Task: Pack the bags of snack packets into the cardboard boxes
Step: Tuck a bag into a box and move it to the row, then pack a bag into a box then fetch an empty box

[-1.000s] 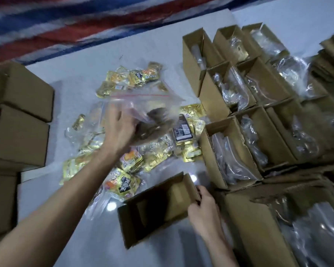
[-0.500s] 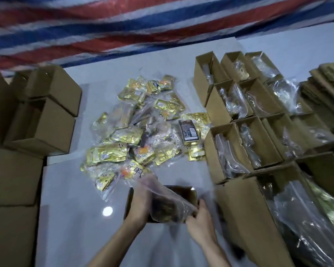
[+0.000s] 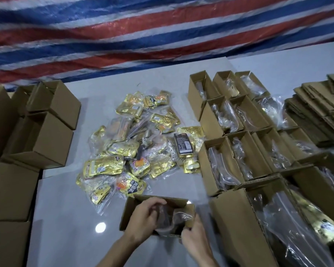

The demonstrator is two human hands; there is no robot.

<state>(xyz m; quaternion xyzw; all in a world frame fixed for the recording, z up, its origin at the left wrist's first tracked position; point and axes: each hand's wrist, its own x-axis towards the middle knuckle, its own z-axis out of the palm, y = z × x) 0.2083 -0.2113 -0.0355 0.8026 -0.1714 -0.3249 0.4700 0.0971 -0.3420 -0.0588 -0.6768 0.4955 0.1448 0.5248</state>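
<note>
An open cardboard box point(image 3: 128, 212) lies on the white table point(image 3: 70, 228) just in front of me. A clear bag of dark snack packets point(image 3: 176, 220) sits partly inside it. My left hand point(image 3: 146, 216) reaches into the box from the left, fingers curled over the bag. My right hand point(image 3: 194, 240) grips the box's near right corner, touching the bag's plastic. Behind the box lies a heap of clear bags with gold snack packets point(image 3: 135, 149).
Rows of open boxes with bags inside point(image 3: 229, 120) stand to the right, with a larger box point(image 3: 237, 224) close to my right hand. Empty boxes point(image 3: 46, 135) are stacked on the left. Flat folded cartons point(image 3: 320, 110) lie at far right. A striped tarp point(image 3: 162, 31) hangs behind.
My left hand carried the bag from above the heap down into the box and pushed it in. The box has been turned open side up. My view tilted upward.
</note>
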